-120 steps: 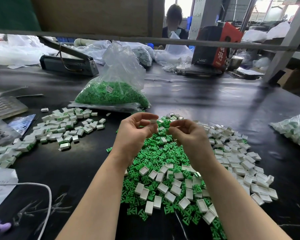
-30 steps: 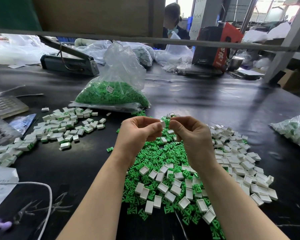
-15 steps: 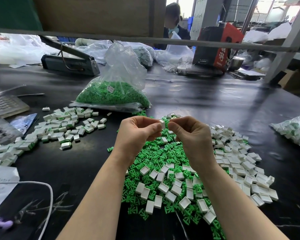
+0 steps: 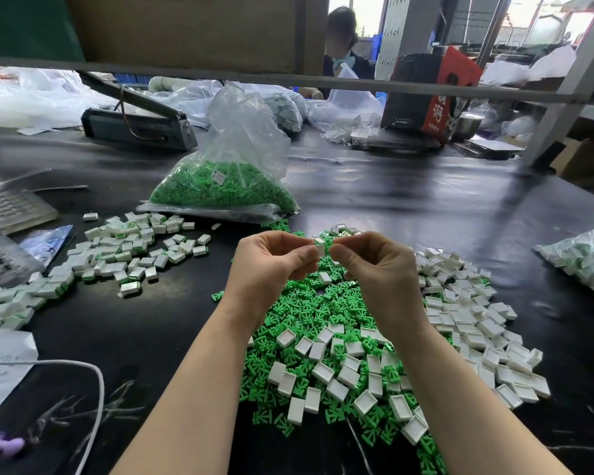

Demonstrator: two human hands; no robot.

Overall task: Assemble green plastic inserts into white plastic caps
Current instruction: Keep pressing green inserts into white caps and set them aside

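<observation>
Black worktable [image 4: 408, 207], loose stock
Green inserts [image 4: 309, 313] centre; white caps [image 4: 467, 323] right of them; assembled caps [image 4: 124, 255] left; bagged inserts [image 4: 220, 190] behind

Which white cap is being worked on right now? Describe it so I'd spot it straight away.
Start at the green and white pile in the middle of the black table. Both hands meet above its far end. The white cap is pinched at the left hand fingertips, facing the right hand: the only cap off the table.

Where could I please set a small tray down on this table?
Bare table lies beyond the loose pile, right of the green bag. Another patch sits between the finished caps and left arm. Crowded under both hands.
</observation>
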